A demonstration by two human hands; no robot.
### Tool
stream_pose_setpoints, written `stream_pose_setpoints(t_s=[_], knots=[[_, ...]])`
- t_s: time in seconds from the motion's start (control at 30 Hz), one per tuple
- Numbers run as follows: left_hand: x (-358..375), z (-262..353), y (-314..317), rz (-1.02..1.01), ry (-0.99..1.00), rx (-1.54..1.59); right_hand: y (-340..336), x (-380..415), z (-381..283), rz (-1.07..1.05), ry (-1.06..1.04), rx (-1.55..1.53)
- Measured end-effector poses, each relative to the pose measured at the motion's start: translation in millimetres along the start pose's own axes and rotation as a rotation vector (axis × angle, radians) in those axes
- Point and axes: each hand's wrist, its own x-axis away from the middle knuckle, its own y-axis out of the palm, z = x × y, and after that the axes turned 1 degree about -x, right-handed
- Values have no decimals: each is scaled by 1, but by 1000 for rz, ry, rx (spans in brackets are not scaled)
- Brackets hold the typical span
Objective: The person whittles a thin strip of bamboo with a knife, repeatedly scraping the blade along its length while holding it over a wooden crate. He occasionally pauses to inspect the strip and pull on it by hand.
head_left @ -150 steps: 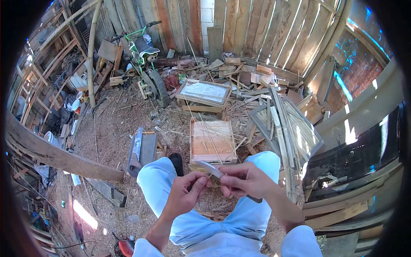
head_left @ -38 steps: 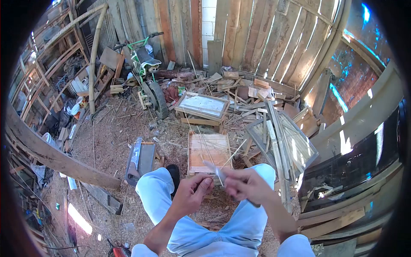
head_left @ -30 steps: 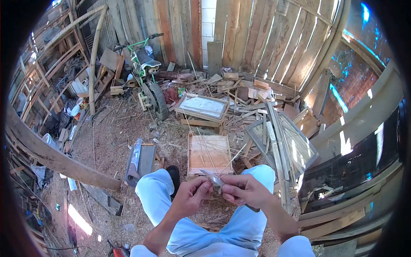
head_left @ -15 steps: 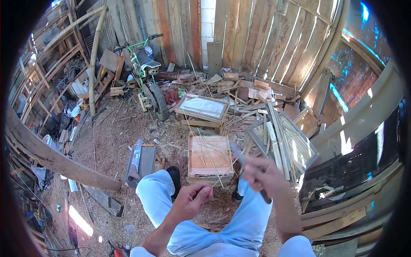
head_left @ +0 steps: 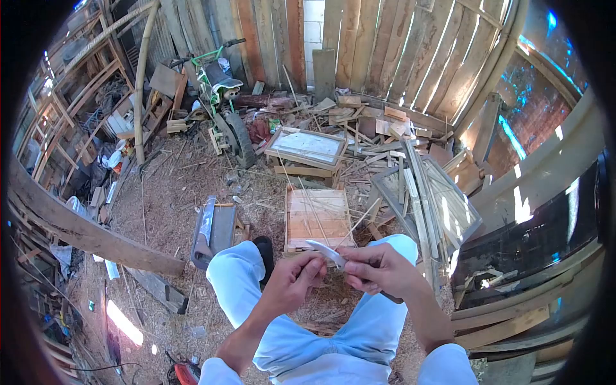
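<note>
In front of my lap, my left hand (head_left: 292, 282) is closed, thumb and fingers pinching a thin wooden strip (head_left: 313, 212) that reaches away over a wooden box. My right hand (head_left: 385, 271) grips a knife (head_left: 328, 252), its pale blade lying across the strip right beside my left fingertips. The knife's handle is mostly hidden inside the fist. Between my feet stands the shallow wooden box (head_left: 333, 208), with thin strips over its top. A handsaw (head_left: 206, 224) rests on a grey framed panel (head_left: 222, 231) beside my left knee.
A framed panel with a white top (head_left: 305, 149) lies beyond the box. To the right, long slats (head_left: 416, 199) lean over a mesh frame (head_left: 459, 218). Scrap wood (head_left: 378, 128) is heaped by the plank wall. A small motorbike (head_left: 224, 106) stands at back left.
My right hand has moved left and inward, bringing the knife to my left hand. The blade, blurred and apart earlier, now lies at the strip. My right knee has shifted up.
</note>
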Motion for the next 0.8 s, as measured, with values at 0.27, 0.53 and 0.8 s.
stream_pose_setpoints(t_s=[0.27, 0.53, 0.8], knots=[[-6, 10, 8, 5, -6, 12, 0, 0, 0, 96, -76, 89], [2, 1, 1, 3, -45, -79, -32, 2, -8, 330, -241, 41], [3, 1, 1, -23, -127, 28, -16, 1, 10, 240, -119, 51]])
